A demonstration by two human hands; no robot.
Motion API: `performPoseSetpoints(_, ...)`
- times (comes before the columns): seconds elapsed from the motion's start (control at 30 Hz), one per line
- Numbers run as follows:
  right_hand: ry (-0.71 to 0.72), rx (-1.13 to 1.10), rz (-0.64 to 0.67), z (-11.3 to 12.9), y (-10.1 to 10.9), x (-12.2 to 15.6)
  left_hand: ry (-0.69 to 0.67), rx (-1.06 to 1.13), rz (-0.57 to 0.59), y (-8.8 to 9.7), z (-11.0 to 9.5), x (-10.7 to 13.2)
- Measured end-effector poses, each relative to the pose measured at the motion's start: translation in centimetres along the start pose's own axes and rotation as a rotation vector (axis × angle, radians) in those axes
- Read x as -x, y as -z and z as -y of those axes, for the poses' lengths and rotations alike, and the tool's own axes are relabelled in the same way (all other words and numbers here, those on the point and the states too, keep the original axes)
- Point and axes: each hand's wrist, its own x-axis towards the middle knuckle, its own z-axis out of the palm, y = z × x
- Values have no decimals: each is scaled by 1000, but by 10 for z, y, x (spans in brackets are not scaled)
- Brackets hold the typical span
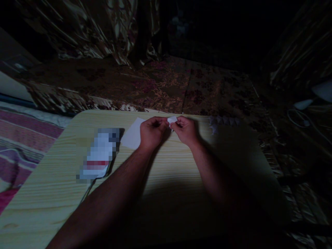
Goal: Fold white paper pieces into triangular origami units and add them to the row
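Between my two hands is a small piece of folded white paper (172, 120), pinched near the far edge of the wooden table (166, 173). My left hand (153, 133) is closed, its thumb and fingertips on the paper's left side. From the right, my right hand (185, 129) grips the same paper with thumb and forefinger. A flat white sheet of paper (132, 134) lies partly under my left hand. To the right of my right hand sit several small pale folded star shapes (225, 120), dim in shadow.
A phone (100, 154), its screen pixelated, lies at the left with a cable (88, 191) running from it. Beyond the table stands a surface under patterned cloth (160, 83). Striped bedding (20, 138) is at the left, a white cord (298, 117) at the right.
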Motion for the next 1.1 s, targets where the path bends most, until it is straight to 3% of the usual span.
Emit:
performPoseSetpoints(0.53,-26,-16,35,1,-1,1,26,100,25,0,2,-1)
performPoseSetpoints(0.93,-12,21,51,1,-1,2,27,37,-20,-1,0,-1)
performPoseSetpoints(1.1,49,9,-46,4,-3,3,-16,-28,-82,0,3,-3)
